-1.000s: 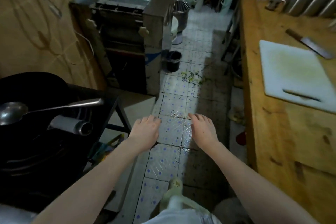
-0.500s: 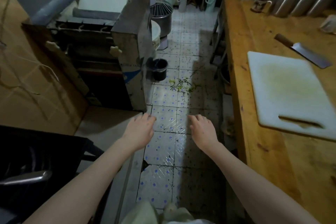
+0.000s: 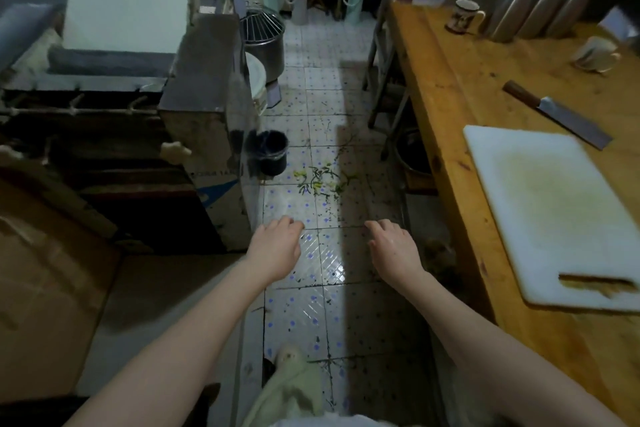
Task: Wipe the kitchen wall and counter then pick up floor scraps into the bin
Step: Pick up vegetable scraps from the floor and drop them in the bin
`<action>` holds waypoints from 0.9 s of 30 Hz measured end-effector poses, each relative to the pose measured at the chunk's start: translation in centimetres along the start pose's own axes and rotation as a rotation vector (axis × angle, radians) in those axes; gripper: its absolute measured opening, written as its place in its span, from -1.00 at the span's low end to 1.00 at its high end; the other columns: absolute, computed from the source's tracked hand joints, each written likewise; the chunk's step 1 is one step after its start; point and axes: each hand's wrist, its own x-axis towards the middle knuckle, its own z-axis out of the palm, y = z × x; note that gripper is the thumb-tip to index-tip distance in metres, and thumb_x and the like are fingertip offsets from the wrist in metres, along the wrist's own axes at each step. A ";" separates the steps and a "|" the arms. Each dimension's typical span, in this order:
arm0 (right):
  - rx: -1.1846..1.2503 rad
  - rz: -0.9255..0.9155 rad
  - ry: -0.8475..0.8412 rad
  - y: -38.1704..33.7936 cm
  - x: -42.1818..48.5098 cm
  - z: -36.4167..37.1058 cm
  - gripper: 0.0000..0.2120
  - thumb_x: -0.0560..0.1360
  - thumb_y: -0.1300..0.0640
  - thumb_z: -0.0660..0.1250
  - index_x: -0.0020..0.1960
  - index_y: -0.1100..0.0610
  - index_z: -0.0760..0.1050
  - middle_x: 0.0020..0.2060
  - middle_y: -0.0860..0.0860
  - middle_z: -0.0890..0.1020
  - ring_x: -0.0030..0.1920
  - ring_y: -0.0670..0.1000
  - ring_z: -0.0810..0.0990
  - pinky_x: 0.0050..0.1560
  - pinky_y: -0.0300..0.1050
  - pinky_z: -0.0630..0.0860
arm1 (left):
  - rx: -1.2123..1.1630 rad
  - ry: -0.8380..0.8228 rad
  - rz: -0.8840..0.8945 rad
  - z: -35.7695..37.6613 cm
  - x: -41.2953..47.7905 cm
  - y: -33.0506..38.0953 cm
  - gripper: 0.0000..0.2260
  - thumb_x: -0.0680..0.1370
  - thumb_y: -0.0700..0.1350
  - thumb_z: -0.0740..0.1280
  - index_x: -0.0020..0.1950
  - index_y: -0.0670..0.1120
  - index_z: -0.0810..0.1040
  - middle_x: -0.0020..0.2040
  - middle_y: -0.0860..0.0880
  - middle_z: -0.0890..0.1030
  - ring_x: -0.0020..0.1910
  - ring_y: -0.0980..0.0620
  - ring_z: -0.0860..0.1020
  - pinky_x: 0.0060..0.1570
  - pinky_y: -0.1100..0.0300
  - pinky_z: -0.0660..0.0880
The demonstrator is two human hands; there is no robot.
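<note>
My left grip (image 3: pixel 277 250) and right grip (image 3: pixel 393 251) hung loosely curled, empty. Ahead of both lay thin green leafy scraps (image 3: pixel 320 180) (beside a small black plastic bin (image 3: pixel 273 152)): light and limp, I judged, best pinched in bunches.

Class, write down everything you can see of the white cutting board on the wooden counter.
The cutting board is a white rectangular slab with rounded corners, plastic by its look. A yellowish stain covers its middle; a grimy handle slot is cut along its near edge. It lies flat on the wooden counter. A knife lies by its far corner; contact is unclear. Nothing rests on it.
</note>
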 end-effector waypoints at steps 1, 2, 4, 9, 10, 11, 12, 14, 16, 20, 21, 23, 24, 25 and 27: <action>-0.004 0.011 0.011 0.0 1.1 -0.2 -0.55 0.51 0.21 0.27 0.38 0.09 0.31 0.25 0.09 0.47 0.24 0.11 0.45 0.23 -0.01 0.41 | 0.002 0.006 0.022 -0.4 1.3 -0.6 -0.67 0.59 -0.10 0.14 0.35 -0.05 0.34 0.28 -0.07 0.43 0.22 -0.09 0.42 0.13 0.03 0.36; -0.010 0.030 0.022 0.1 2.2 -0.4 -0.53 0.50 0.23 0.28 0.38 0.09 0.31 0.25 0.09 0.48 0.23 0.10 0.45 0.22 -0.02 0.42 | 0.002 0.009 0.044 -0.8 2.5 -1.1 -0.67 0.59 -0.10 0.14 0.35 -0.05 0.35 0.27 -0.08 0.43 0.21 -0.09 0.42 0.14 0.03 0.36; -0.014 0.088 0.034 0.5 4.4 -0.9 -0.51 0.48 0.26 0.31 0.38 0.08 0.31 0.24 0.09 0.48 0.21 0.10 0.47 0.21 -0.02 0.45 | 0.004 0.010 0.071 -1.6 4.7 -2.2 -0.67 0.58 -0.11 0.14 0.35 -0.06 0.35 0.26 -0.09 0.44 0.20 -0.10 0.43 0.13 0.02 0.37; 0.011 0.117 0.060 1.2 8.7 -1.8 -0.58 0.49 0.27 0.29 0.34 0.11 0.38 0.19 0.11 0.52 0.16 0.10 0.50 0.11 0.00 0.53 | 0.021 -0.033 0.089 -2.5 8.8 -4.4 -0.65 0.58 -0.09 0.14 0.37 -0.07 0.33 0.27 -0.09 0.44 0.21 -0.11 0.43 0.13 0.00 0.36; 0.013 0.118 0.059 1.3 9.6 -1.8 -0.57 0.49 0.27 0.29 0.34 0.11 0.38 0.19 0.10 0.52 0.16 0.09 0.50 0.11 -0.01 0.53 | 0.025 -0.041 0.089 -2.5 9.7 -4.8 -0.64 0.58 -0.09 0.14 0.37 -0.07 0.32 0.27 -0.09 0.44 0.21 -0.11 0.43 0.13 0.00 0.36; 0.016 0.126 0.051 1.5 10.6 -1.8 -0.57 0.49 0.28 0.29 0.34 0.11 0.37 0.20 0.10 0.51 0.16 0.09 0.50 0.12 -0.01 0.52 | 0.024 -0.050 0.086 -2.6 10.8 -5.1 -0.64 0.58 -0.09 0.14 0.38 -0.07 0.31 0.28 -0.09 0.43 0.22 -0.11 0.43 0.13 0.00 0.36; 0.016 0.133 0.042 1.6 11.3 -1.7 -0.55 0.48 0.28 0.29 0.35 0.11 0.36 0.21 0.10 0.51 0.17 0.09 0.49 0.13 -0.01 0.51 | 0.023 -0.054 0.082 -2.6 11.6 -5.3 -0.63 0.58 -0.09 0.14 0.39 -0.06 0.30 0.28 -0.09 0.43 0.22 -0.11 0.42 0.14 0.00 0.36; 0.004 0.134 0.011 1.8 12.5 -1.2 -0.53 0.48 0.28 0.30 0.36 0.10 0.34 0.23 0.10 0.49 0.20 0.09 0.47 0.17 -0.01 0.48 | 0.021 -0.065 0.072 -2.7 13.0 -5.7 -0.64 0.58 -0.10 0.14 0.39 -0.05 0.30 0.29 -0.09 0.43 0.23 -0.11 0.42 0.14 0.01 0.36; 0.007 0.130 -0.027 2.3 14.6 -0.5 -0.53 0.49 0.27 0.29 0.37 0.09 0.33 0.25 0.09 0.47 0.22 0.09 0.46 0.21 -0.02 0.45 | 0.019 -0.067 0.060 -2.6 15.4 -6.2 -0.64 0.58 -0.10 0.14 0.38 -0.04 0.31 0.29 -0.08 0.42 0.23 -0.10 0.42 0.14 0.02 0.35; 0.013 0.128 -0.076 3.6 19.3 0.5 -0.53 0.50 0.28 0.27 0.38 0.07 0.32 0.25 0.08 0.47 0.22 0.10 0.45 0.20 -0.02 0.44 | 0.020 -0.095 0.028 -3.1 20.1 -6.9 -0.64 0.58 -0.10 0.14 0.38 -0.04 0.32 0.30 -0.07 0.42 0.24 -0.10 0.41 0.15 0.02 0.36; 0.019 0.126 -0.077 4.0 20.7 0.7 -0.53 0.49 0.28 0.28 0.37 0.07 0.33 0.25 0.08 0.47 0.23 0.10 0.45 0.20 -0.02 0.44 | 0.025 -0.106 0.018 -3.3 21.5 -7.1 -0.64 0.58 -0.09 0.15 0.38 -0.04 0.32 0.30 -0.07 0.42 0.24 -0.10 0.41 0.15 0.01 0.36; 0.022 0.119 -0.071 4.9 23.6 0.8 -0.54 0.49 0.27 0.29 0.36 0.06 0.33 0.24 0.07 0.48 0.23 0.10 0.45 0.21 -0.02 0.44 | 0.053 -0.109 0.011 -3.7 24.5 -7.2 -0.64 0.58 -0.09 0.15 0.39 -0.04 0.31 0.31 -0.08 0.42 0.26 -0.11 0.40 0.18 0.01 0.35; 0.024 0.118 -0.073 5.5 25.1 0.7 -0.54 0.49 0.26 0.29 0.36 0.06 0.33 0.23 0.07 0.49 0.22 0.11 0.46 0.20 -0.01 0.43 | 0.059 -0.111 0.009 -4.0 26.1 -7.2 -0.63 0.58 -0.08 0.15 0.39 -0.04 0.30 0.32 -0.08 0.41 0.27 -0.11 0.40 0.19 0.01 0.34; 0.029 0.122 -0.074 6.1 26.5 0.5 -0.55 0.49 0.25 0.28 0.36 0.07 0.33 0.22 0.08 0.49 0.21 0.12 0.46 0.19 -0.01 0.41 | 0.060 -0.117 0.011 -4.4 27.7 -7.1 -0.62 0.58 -0.08 0.15 0.40 -0.05 0.30 0.32 -0.09 0.41 0.27 -0.11 0.40 0.20 0.01 0.34; 0.030 0.129 -0.067 7.4 29.3 0.0 -0.55 0.49 0.23 0.29 0.36 0.07 0.34 0.21 0.08 0.50 0.20 0.12 0.46 0.18 0.00 0.41 | 0.061 -0.123 0.022 -5.4 31.0 -6.7 -0.63 0.57 -0.09 0.15 0.39 -0.06 0.31 0.31 -0.09 0.42 0.26 -0.11 0.41 0.18 0.02 0.34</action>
